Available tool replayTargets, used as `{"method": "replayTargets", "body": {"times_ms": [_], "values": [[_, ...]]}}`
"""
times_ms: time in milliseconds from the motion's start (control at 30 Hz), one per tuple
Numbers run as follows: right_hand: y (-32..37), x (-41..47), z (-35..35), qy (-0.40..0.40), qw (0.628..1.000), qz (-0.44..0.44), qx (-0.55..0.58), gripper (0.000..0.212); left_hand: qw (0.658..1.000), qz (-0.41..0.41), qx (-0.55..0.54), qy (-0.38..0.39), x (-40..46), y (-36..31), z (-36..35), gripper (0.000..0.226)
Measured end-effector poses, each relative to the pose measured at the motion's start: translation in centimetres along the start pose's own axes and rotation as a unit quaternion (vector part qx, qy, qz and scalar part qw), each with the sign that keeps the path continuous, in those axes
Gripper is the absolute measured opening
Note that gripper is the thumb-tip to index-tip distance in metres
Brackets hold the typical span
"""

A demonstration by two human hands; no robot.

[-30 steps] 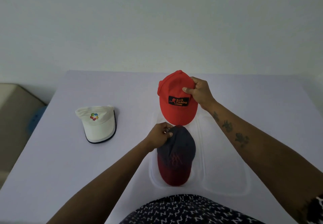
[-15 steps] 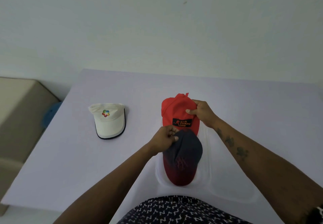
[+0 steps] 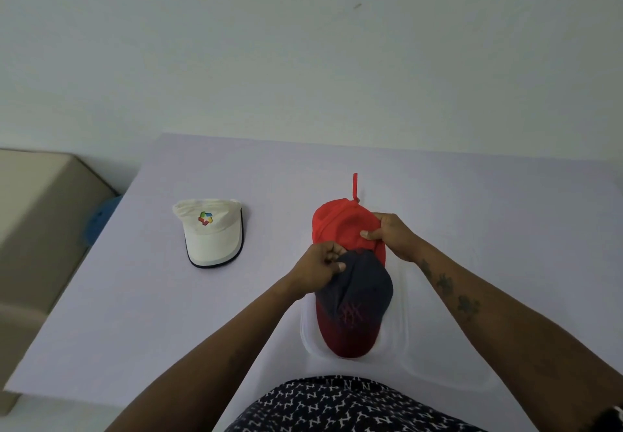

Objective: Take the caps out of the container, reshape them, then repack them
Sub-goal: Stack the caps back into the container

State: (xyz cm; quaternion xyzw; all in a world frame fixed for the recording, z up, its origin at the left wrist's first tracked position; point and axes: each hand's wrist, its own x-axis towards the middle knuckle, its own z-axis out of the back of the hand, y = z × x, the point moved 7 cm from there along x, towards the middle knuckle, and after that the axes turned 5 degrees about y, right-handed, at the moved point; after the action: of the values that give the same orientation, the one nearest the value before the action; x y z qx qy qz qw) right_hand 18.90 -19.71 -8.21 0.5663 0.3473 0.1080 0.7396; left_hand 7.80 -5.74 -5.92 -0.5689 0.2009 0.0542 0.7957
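A clear plastic container [image 3: 397, 340] lies on the table in front of me. In it rests a dark navy cap with a red brim [image 3: 357, 303]. My left hand [image 3: 320, 264] pinches the back of that cap's crown. A red cap [image 3: 340, 226] lies at the container's far end, its front tucked under the navy cap and its strap pointing away. My right hand [image 3: 392, 234] grips the red cap's crown. A white cap with a coloured logo [image 3: 212, 232] lies alone on the table to the left.
The pale lilac table [image 3: 168, 297] ends at a white wall behind. A beige piece of furniture [image 3: 37, 229] stands off the table's left edge, with something blue [image 3: 101, 222] beside it. The container's clear lid [image 3: 448, 357] lies to the right, under my right forearm.
My right hand has brought the red cap down from the air onto the container's far end, its logo now hidden under the navy cap. My left hand stayed on the navy cap.
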Motion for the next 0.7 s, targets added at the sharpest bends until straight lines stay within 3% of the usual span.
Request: {"method": "replayTargets", "body": {"times_ms": [367, 700], "values": [[-0.5, 0.0, 0.4, 0.003, 1.000, -0.007, 0.016, 0.039, 1.000, -0.012, -0.026, -0.003, 0.7, 0.2, 2.5, 0.011], [-3.9, 1.0, 0.5, 0.012, 0.991, -0.111, 0.071, 0.036, 1.000, 0.001, -0.020, -0.008, 0.6, 1.3, 1.7, 0.014]]}}
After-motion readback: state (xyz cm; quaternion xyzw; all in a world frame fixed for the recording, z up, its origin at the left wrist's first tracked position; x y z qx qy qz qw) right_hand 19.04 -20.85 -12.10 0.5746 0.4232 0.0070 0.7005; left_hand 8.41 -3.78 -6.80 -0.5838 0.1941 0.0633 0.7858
